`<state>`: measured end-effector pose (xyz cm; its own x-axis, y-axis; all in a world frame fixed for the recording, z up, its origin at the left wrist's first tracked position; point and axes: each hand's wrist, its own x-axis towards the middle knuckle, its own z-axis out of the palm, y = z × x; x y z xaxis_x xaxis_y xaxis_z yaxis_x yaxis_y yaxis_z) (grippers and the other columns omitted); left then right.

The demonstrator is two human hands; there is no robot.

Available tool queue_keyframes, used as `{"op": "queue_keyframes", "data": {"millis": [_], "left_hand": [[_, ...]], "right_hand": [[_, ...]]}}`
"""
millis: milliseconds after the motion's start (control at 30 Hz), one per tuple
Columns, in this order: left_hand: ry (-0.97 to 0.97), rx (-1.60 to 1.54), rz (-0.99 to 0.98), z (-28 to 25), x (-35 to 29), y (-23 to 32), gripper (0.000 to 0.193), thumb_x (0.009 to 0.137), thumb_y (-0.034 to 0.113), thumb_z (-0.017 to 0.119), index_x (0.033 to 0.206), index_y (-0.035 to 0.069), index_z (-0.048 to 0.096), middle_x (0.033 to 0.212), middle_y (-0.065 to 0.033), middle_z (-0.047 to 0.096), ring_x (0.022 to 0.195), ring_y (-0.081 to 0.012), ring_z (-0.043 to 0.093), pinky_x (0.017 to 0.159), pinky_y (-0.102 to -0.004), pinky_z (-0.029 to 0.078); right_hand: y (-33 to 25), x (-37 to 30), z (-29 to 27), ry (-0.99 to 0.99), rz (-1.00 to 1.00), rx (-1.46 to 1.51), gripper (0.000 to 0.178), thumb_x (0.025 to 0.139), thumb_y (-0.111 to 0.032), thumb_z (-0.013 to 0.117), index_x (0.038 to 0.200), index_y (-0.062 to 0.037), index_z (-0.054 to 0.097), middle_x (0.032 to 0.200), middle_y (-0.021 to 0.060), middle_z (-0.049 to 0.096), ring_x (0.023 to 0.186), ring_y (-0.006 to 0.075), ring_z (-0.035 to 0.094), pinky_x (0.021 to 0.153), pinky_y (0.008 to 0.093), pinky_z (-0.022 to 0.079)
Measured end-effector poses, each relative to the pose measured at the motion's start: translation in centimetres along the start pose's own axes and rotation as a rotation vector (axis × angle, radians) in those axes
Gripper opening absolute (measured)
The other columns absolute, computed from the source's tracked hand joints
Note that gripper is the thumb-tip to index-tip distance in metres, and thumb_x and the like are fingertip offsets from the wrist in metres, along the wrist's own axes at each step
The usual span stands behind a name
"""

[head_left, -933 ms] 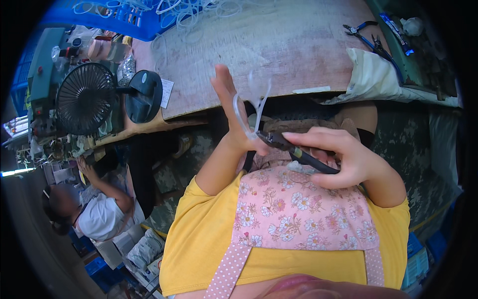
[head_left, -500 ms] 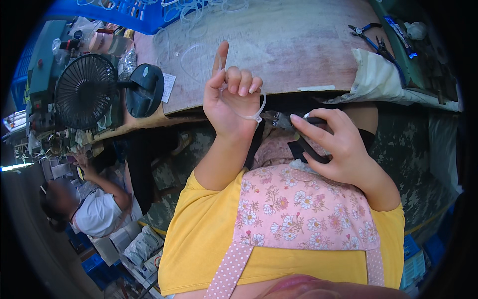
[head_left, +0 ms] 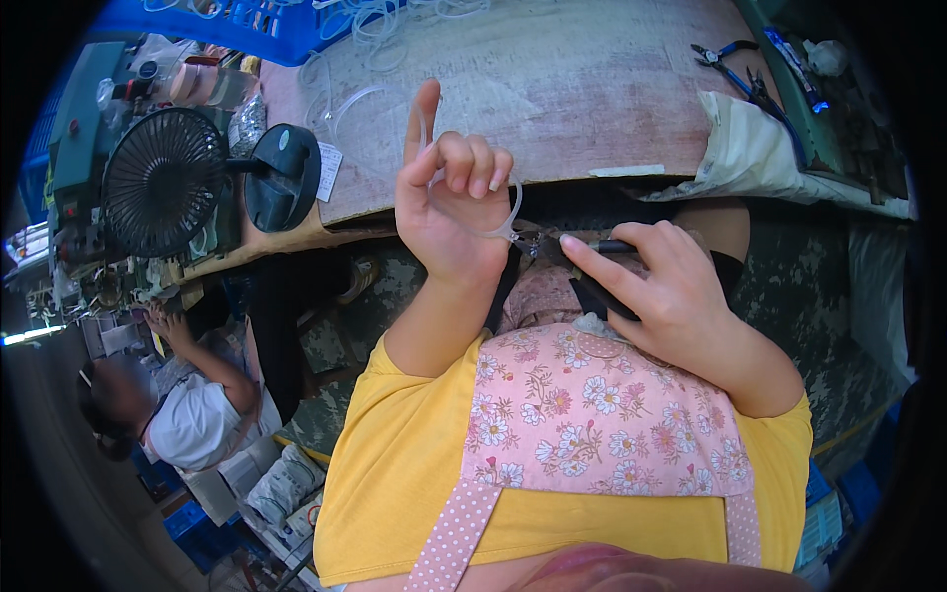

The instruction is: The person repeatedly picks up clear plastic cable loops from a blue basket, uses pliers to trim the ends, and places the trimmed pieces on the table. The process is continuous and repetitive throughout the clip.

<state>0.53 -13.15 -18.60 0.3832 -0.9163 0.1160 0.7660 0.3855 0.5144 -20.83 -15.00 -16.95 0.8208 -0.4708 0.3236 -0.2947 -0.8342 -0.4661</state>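
My left hand (head_left: 456,222) is raised in front of the table edge, index finger pointing up and the other fingers curled round a thin, translucent plastic loop (head_left: 517,204). The loop's lower end sticks out beside the palm. Wrapped round the dark handles of a pair of cutting pliers (head_left: 552,252), my right hand (head_left: 671,291) keeps the jaws against that end, or very close to it. Whether the blades touch the plastic is too small to tell. More clear plastic strands (head_left: 360,99) lie on the table behind my left hand.
A blue basket (head_left: 286,35) with clear loops stands at the far left of the table (head_left: 592,89). Nearer on the left is a black fan (head_left: 168,183). Pliers (head_left: 755,91) and a white bag (head_left: 745,148) lie far right. A co-worker (head_left: 202,419) sits at left.
The pliers have moved left, bringing their jaws to the loop's end. Their handles are squeezed closer together. My left hand has shifted slightly left.
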Motion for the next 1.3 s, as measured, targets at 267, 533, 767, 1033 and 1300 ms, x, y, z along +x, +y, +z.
{"op": "queue_keyframes", "data": {"millis": [267, 533, 767, 1033, 1300], "left_hand": [[-0.037, 0.001, -0.209, -0.1, 0.7, -0.1, 0.049, 0.09, 0.017, 0.042, 0.137, 0.004, 0.043, 0.059, 0.0033, 0.035, 0.056, -0.0095, 0.036, 0.061, -0.0265, 0.034], [-0.038, -0.089, -0.355, -0.3, 1.6, -0.6, 0.05, 0.089, 0.018, 0.041, 0.136, 0.002, 0.043, 0.059, 0.0019, 0.034, 0.056, -0.0113, 0.036, 0.06, -0.0284, 0.034], [-0.039, -0.051, -0.367, -0.8, 0.8, -1.5, 0.049, 0.091, 0.018, 0.043, 0.137, 0.002, 0.041, 0.065, -0.0007, 0.041, 0.064, -0.0144, 0.045, 0.071, -0.0325, 0.042], [-0.406, 1.656, 0.138, -4.6, 1.3, 3.4, 0.043, 0.09, 0.039, 0.058, 0.117, 0.005, 0.063, 0.12, -0.0196, 0.055, 0.116, -0.0328, 0.051, 0.1, -0.0396, 0.039], [0.306, 2.788, 0.018, -15.3, 18.2, 13.5, 0.039, 0.089, 0.036, 0.056, 0.114, 0.006, 0.058, 0.106, -0.0213, 0.063, 0.096, -0.0397, 0.062, 0.082, -0.0484, 0.05]], "right_hand": [[1.2, -0.5, 0.4, -0.04, -0.059, -0.105, 0.068, 0.064, -0.006, 0.076, 0.128, -0.0184, 0.058, 0.097, 0.0123, 0.052, 0.082, 0.0279, 0.055, 0.069, 0.0363, 0.048], [1.6, -0.5, -0.5, 0.064, 0.312, 0.403, 0.069, 0.069, -0.003, 0.071, 0.134, -0.0161, 0.054, 0.096, 0.0105, 0.053, 0.081, 0.0264, 0.056, 0.069, 0.0322, 0.049], [2.0, -1.0, 0.2, 0.057, -0.044, 0.043, 0.072, 0.057, -0.005, 0.073, 0.126, -0.0179, 0.06, 0.105, 0.0103, 0.052, 0.086, 0.0286, 0.051, 0.077, 0.0376, 0.042], [3.5, -2.4, -1.5, 0.218, 0.053, 0.368, 0.072, 0.057, 0.0, 0.072, 0.126, -0.009, 0.057, 0.113, 0.0159, 0.051, 0.098, 0.0313, 0.054, 0.083, 0.0387, 0.046], [1.7, -1.8, -0.1, 0.061, -0.033, 0.339, 0.07, 0.059, -0.004, 0.075, 0.126, -0.012, 0.057, 0.113, 0.014, 0.051, 0.092, 0.0313, 0.053, 0.08, 0.0384, 0.045]]}}
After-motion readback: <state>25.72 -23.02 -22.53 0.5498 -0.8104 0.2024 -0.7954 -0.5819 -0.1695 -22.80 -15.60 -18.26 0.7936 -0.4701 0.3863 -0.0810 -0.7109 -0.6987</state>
